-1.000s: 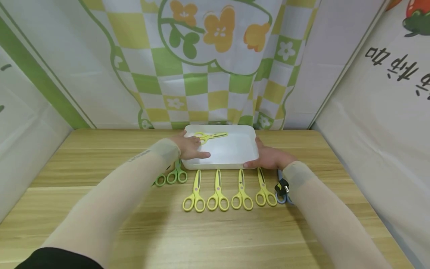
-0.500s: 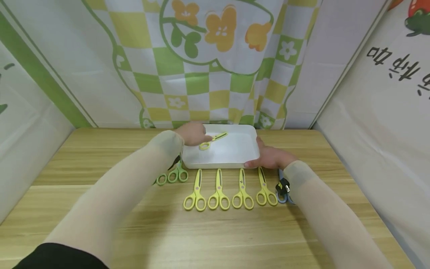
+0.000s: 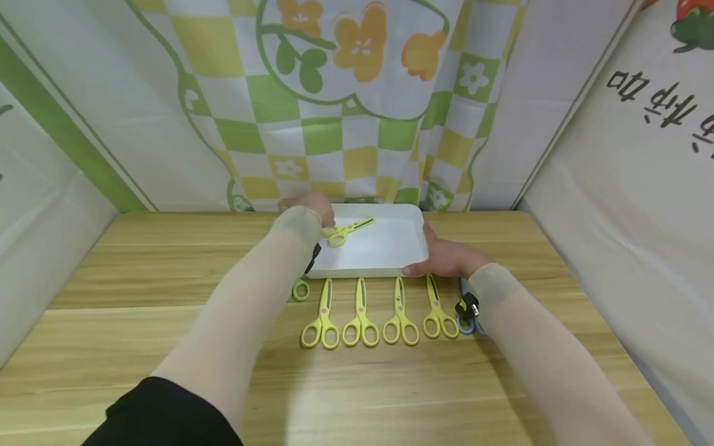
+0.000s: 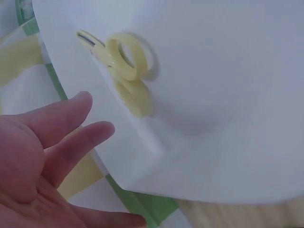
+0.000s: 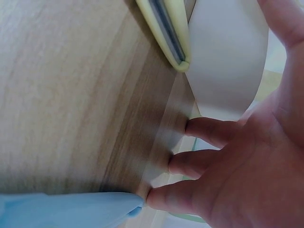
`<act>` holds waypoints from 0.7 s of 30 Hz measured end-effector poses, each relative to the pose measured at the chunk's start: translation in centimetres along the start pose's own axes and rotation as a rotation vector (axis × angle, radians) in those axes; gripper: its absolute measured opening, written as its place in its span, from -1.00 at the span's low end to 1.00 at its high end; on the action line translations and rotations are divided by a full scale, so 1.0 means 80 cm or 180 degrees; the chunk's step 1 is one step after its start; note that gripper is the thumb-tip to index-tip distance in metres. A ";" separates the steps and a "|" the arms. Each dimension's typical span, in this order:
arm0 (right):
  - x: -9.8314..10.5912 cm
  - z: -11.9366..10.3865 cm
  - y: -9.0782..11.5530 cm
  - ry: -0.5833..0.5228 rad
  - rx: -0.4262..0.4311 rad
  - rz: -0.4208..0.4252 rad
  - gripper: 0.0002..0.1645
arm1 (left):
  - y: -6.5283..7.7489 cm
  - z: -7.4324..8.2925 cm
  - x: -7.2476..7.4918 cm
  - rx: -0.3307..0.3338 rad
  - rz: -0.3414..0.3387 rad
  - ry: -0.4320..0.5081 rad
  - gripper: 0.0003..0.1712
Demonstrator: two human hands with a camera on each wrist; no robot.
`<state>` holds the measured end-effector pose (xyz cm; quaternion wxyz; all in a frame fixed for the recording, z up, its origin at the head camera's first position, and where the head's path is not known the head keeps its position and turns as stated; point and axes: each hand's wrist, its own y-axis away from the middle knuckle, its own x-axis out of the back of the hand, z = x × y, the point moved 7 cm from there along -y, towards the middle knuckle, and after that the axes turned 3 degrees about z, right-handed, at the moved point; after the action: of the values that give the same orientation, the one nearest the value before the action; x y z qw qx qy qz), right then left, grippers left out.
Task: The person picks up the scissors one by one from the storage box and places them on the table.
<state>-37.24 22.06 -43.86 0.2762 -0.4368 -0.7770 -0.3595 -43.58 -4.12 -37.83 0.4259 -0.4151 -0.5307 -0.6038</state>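
A white tray (image 3: 385, 241) stands at the back of the table with yellow scissors (image 3: 350, 231) lying in it. My left hand (image 3: 312, 207) is at the tray's far left corner. In the left wrist view its fingers (image 4: 90, 137) are spread and hold nothing, beside the tray wall and apart from the scissors. My right hand (image 3: 445, 257) is at the tray's right end, thumb by the front corner. The right wrist view shows several of its fingers (image 5: 209, 130) extended down to the table beside the tray wall.
Several yellow scissors (image 3: 361, 313) lie in a row in front of the tray, handles towards me. Green scissors (image 3: 301, 289) lie at the row's left, partly behind my left arm. Blue scissors (image 3: 465, 323) are by my right wrist. A checked curtain (image 3: 329, 136) hangs behind.
My left hand has let go of the scissors in the tray and moved back and left to the tray's far corner. The scissors have turned slightly. The right hand has stayed.
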 end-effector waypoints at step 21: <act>0.000 -0.003 0.001 -0.0052 -0.0002 -0.0022 0.65 | -0.036 0.008 -0.029 -0.0031 -0.0332 -0.0227 -0.44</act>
<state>-37.14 21.88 -43.67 0.2685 -0.4370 -0.7807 -0.3570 -45.59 -3.11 -40.83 0.3727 -0.4102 -0.5636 -0.6125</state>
